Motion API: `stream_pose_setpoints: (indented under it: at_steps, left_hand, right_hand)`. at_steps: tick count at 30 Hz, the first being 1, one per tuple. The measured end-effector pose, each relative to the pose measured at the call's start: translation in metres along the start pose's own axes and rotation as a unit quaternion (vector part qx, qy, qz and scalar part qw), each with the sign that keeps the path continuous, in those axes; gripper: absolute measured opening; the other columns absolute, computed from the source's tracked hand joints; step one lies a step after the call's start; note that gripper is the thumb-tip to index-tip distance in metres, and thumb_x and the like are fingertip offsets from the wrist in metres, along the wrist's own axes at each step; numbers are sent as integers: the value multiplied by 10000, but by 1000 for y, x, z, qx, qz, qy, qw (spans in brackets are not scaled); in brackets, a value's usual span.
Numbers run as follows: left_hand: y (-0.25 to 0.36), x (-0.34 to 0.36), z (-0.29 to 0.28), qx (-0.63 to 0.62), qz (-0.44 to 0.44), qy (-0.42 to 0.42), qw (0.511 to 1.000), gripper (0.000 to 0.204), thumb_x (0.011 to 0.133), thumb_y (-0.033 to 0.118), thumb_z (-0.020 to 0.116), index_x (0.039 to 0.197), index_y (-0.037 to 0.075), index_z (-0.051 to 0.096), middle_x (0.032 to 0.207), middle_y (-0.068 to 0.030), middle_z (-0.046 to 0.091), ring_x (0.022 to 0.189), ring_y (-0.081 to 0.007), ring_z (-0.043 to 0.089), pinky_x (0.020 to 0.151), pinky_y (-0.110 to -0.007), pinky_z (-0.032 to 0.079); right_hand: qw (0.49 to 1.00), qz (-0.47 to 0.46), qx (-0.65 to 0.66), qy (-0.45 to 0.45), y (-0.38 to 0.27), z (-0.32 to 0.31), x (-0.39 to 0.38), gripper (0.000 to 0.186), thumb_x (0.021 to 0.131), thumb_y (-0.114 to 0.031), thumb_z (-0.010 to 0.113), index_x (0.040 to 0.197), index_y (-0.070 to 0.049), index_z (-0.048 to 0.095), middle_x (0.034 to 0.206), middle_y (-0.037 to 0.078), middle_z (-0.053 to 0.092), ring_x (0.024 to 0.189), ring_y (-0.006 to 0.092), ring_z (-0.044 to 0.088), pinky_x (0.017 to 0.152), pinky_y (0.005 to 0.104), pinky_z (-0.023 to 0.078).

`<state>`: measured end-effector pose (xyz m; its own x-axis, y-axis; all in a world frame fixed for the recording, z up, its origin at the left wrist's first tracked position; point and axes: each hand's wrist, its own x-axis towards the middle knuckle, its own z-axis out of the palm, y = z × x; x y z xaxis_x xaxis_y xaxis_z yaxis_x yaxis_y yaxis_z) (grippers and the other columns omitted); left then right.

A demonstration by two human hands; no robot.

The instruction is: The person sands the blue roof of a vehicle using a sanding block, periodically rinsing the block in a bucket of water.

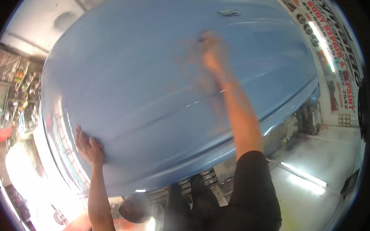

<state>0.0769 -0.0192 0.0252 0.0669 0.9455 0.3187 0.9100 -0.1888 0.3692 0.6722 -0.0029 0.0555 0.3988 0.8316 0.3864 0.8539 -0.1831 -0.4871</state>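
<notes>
A large glossy blue car body panel (151,80) fills the middle of the head view. My left hand (88,146) rests on it near its left end, fingers stretched out and holding nothing. My right hand (210,53) is over the far part of the panel, right of the middle, with the arm extended. Motion smears its fingers. Something dark shows at the fingertips, but I cannot make out whether it is a held thing or shadow. A small light-coloured detail (228,13) sits on the panel beyond that hand.
A printed banner (333,49) hangs along the right side. Cluttered shelves (21,94) stand at the left, beside bright glare. Below the panel's near edge are a dark round object (135,208) and a pale floor (313,184) with a bright light strip (303,174).
</notes>
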Motion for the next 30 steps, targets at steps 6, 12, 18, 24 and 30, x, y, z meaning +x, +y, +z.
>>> stream_pose_setpoints:
  at_steps: [6,12,18,24,30]
  left_hand:
    - [12,7,-5,92,76,16,993,491,977,121,489,1459,30,468,1647,-111,395,1418,-314,389,1150,-424,414]
    - [16,4,7,-19,30,8,999,479,986,194,476,1425,5,488,1627,-96,436,1469,-329,358,1204,-448,336]
    - [17,4,10,38,-49,9,998,564,964,294,542,1473,57,498,1596,-196,397,1469,-394,360,1200,-532,283]
    - [19,-2,3,20,-66,2,998,582,963,332,562,1482,77,499,1584,-229,381,1465,-438,357,1201,-560,269]
    - [1,0,6,61,-25,12,998,512,978,212,522,1449,12,497,1572,-183,439,1409,-353,451,1171,-489,372]
  right_hand:
    - [992,-94,-86,11,-55,58,-18,364,1072,-239,443,1375,-100,589,1411,140,581,1378,369,478,1078,737,267]
    - [966,-210,102,-108,-264,156,-61,333,1001,-189,511,1311,-116,609,1378,153,599,1408,380,460,1159,721,236]
    - [990,-31,-88,109,19,9,-4,343,1057,-281,494,1283,-71,643,1342,183,624,1283,387,571,1078,583,425]
    - [982,-156,-101,-26,-179,124,-45,344,1064,-237,455,1330,-74,601,1392,185,598,1321,393,540,1169,714,201]
    - [960,-260,103,-12,-280,204,-80,381,1000,-207,500,1343,-87,613,1399,131,603,1457,294,428,1157,741,245]
